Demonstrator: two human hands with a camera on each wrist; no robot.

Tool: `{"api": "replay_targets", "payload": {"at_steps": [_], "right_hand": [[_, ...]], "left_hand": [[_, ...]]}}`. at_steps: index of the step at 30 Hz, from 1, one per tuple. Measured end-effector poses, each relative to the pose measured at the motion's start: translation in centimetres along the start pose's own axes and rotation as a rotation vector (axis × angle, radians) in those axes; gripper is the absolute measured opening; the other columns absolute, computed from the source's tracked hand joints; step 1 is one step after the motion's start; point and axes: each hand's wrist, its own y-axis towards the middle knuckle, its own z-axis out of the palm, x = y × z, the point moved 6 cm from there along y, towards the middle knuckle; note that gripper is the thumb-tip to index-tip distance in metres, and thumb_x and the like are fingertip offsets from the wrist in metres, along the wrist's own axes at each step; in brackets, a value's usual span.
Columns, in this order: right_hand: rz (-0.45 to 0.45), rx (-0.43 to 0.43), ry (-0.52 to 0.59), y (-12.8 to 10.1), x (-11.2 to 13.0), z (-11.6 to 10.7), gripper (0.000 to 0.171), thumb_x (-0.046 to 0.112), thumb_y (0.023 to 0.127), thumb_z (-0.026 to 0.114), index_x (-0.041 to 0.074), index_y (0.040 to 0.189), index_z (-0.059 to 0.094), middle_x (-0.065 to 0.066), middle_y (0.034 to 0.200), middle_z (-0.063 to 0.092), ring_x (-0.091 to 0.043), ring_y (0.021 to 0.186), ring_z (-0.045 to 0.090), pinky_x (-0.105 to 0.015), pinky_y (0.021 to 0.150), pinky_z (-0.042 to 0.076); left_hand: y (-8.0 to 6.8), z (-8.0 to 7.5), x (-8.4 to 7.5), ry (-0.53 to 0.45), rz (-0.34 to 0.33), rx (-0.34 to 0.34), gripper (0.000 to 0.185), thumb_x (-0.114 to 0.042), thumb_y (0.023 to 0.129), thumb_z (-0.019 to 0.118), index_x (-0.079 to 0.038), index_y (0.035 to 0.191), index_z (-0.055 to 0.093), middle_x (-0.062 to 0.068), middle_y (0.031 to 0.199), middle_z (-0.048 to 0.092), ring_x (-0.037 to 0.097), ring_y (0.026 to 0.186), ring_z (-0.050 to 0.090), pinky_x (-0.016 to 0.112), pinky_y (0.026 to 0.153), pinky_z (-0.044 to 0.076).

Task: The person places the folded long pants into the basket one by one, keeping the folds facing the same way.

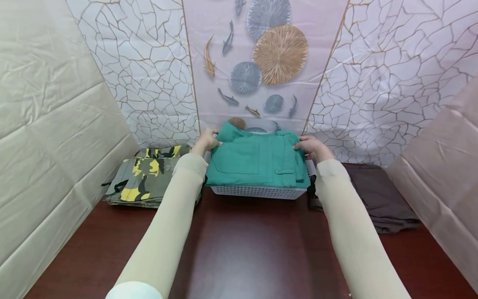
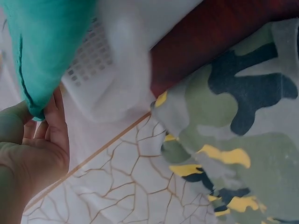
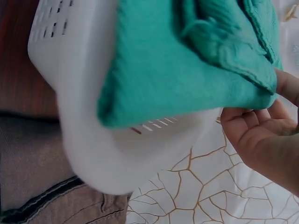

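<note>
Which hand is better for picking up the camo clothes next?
Probably the left hand. It grips the green garment's left edge over the white basket, and the camouflage clothes lie just beside it. The right hand is on the basket's far side.

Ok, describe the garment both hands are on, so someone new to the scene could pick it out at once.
Start at the dark red table and look to its far edge, where a white perforated basket sits against the patterned backdrop. The folded teal garment lies on top of that basket, with the left hand and right hand gripping its far corners. Its neighbours are the camouflage garment and the brown garment.
</note>
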Motion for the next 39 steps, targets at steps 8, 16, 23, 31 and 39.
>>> {"api": "replay_targets", "payload": {"at_steps": [8,16,23,31,39], "right_hand": [[-0.043,-0.013,-0.166,-0.1,-0.3,1.5,0.065,0.006,0.097,0.043,-0.003,0.15,0.006,-0.028,0.154,0.013,-0.043,0.14,0.023,-0.053,0.11,0.031],[-0.055,-0.042,-0.135,-0.4,0.7,1.2,0.061,0.006,0.097,0.042,0.006,0.151,0.014,-0.028,0.151,0.019,-0.042,0.133,0.034,-0.048,0.096,0.044],[-0.025,-0.082,-0.186,2.3,-1.2,1.6,0.065,-0.003,0.094,0.046,0.005,0.15,0.013,-0.029,0.149,0.021,-0.045,0.132,0.034,-0.054,0.1,0.041],[-0.015,-0.149,-0.405,5.3,-3.9,2.0,0.065,-0.003,0.088,0.052,-0.001,0.145,0.021,-0.032,0.138,0.036,-0.041,0.112,0.051,-0.047,0.083,0.052],[-0.139,0.048,-0.716,-0.5,-0.2,4.5,0.057,0.006,0.092,0.053,-0.007,0.142,0.03,-0.032,0.141,0.034,-0.044,0.125,0.041,-0.051,0.098,0.044]], "left_hand": [[0.3,1.9,1.2,0.176,-0.018,-0.017,0.062,-0.015,0.081,0.075,-0.02,0.137,0.049,0.015,0.146,0.037,0.037,0.124,0.046,0.045,0.082,0.052],[-0.5,0.9,0.0,0.098,0.002,-0.03,0.065,-0.02,0.08,0.076,-0.027,0.138,0.046,0.012,0.141,0.044,0.033,0.111,0.055,0.043,0.077,0.052],[-8.5,-0.2,-5.6,0.264,0.027,-0.092,0.063,-0.006,0.085,0.067,-0.019,0.14,0.04,0.019,0.138,0.045,0.038,0.118,0.048,0.043,0.079,0.049],[-17.8,-0.3,-11.4,0.422,-0.053,0.079,0.071,0.01,0.089,0.046,-0.015,0.151,0.022,0.013,0.152,0.032,0.034,0.128,0.043,0.043,0.099,0.042],[-12.2,4.5,-7.3,0.37,0.122,0.416,0.078,-0.035,0.077,0.078,-0.028,0.144,0.039,0.009,0.156,0.022,0.031,0.129,0.044,0.046,0.081,0.054]]}}
